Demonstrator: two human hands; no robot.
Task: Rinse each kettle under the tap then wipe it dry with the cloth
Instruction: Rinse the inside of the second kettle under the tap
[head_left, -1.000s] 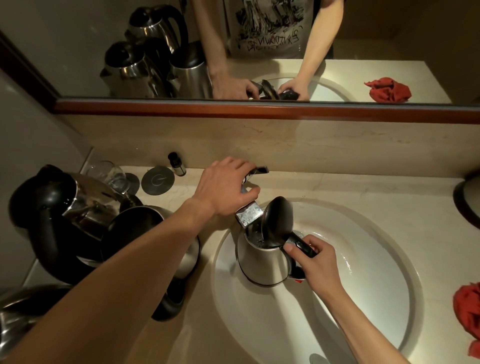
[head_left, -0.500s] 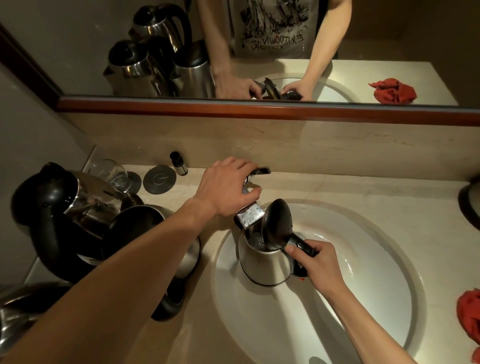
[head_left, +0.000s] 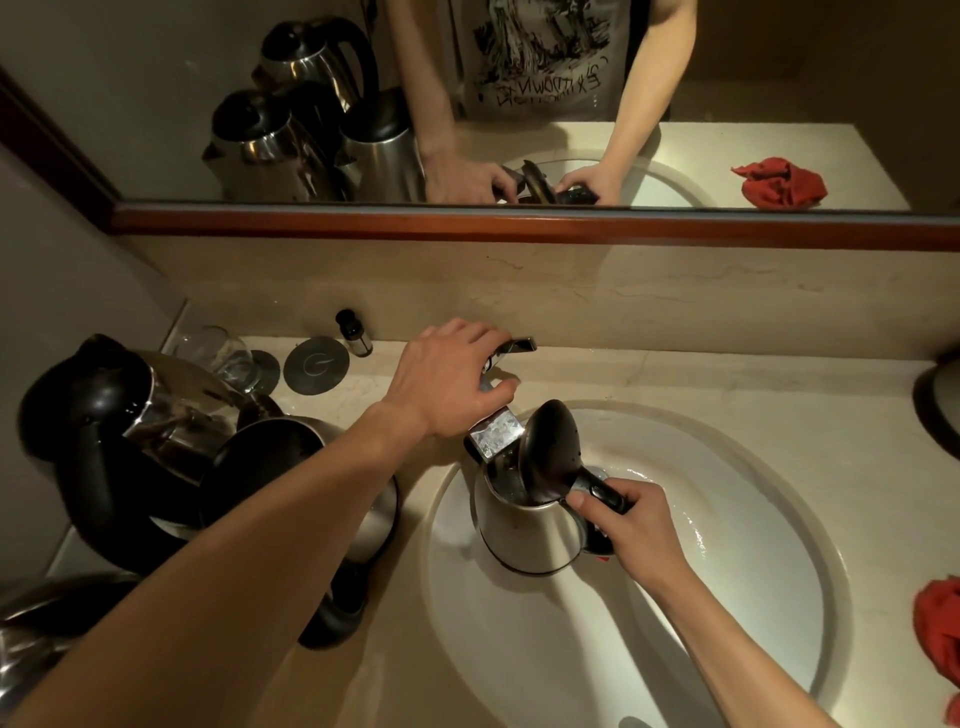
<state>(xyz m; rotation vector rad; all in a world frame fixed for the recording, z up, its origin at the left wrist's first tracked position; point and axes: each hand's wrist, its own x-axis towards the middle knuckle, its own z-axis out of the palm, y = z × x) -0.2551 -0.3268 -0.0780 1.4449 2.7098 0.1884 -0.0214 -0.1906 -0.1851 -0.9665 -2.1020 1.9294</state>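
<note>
A steel kettle (head_left: 524, 535) stands in the white sink basin (head_left: 769, 545) with its black lid (head_left: 548, 449) flipped up, right under the chrome tap spout (head_left: 496, 432). My right hand (head_left: 631, 525) grips the kettle's black handle. My left hand (head_left: 452, 379) rests on the tap lever, whose tip (head_left: 519, 345) sticks out past my fingers. Other steel kettles with black handles crowd the counter at the left (head_left: 156, 421), (head_left: 280, 467). The red cloth (head_left: 937, 629) lies crumpled at the right edge of the counter.
A drinking glass (head_left: 223, 356), a round grey coaster (head_left: 316, 364) and a small dark bottle (head_left: 353, 332) stand behind the kettles by the wall. A mirror (head_left: 156, 78) runs above the backsplash. A dark rounded object (head_left: 940, 405) sits at the far right.
Both hands and the kettle stay as they were; only the camera has shifted slightly.
</note>
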